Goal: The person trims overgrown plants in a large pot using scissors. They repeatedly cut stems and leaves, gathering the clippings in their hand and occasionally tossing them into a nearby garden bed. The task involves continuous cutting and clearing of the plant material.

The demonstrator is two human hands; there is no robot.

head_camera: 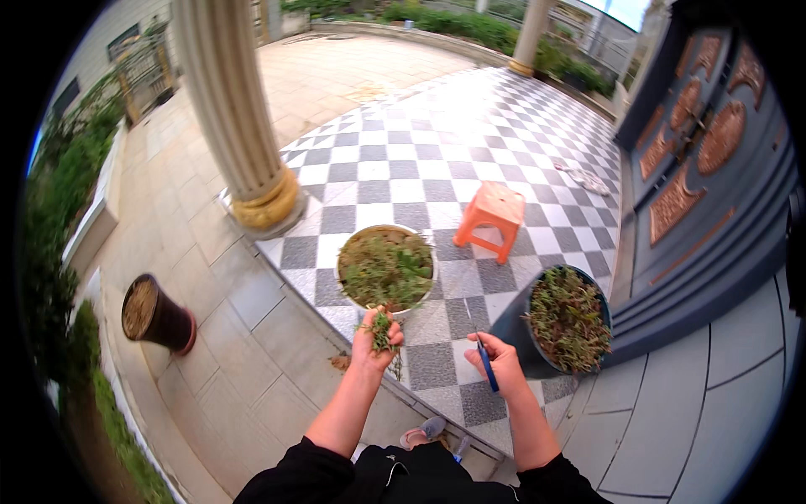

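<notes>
A clump of green plant sprigs [381, 332] is held in my left hand [373, 346], palm up, just in front of a round white-rimmed pot [434, 277] of low leafy plants [384, 264]. Some stems hang below the hand. In my right hand [500, 362] is a blue-handled tool [487, 366] with a slim metal blade pointing away from me; whether it is a knife or scissors cannot be made out. Right of that hand stands a tall dark pot [519, 331], full of reddish-green plants [567, 318].
An orange plastic stool [491, 214] stands on the checkered tile floor [403, 154] beyond the pots. A fluted column [230, 107] rises at left, near the tile's raised edge. A dark pot of soil [154, 315] sits lower left. Grey double doors [667, 208] line the right. A cloth [585, 181] lies near them.
</notes>
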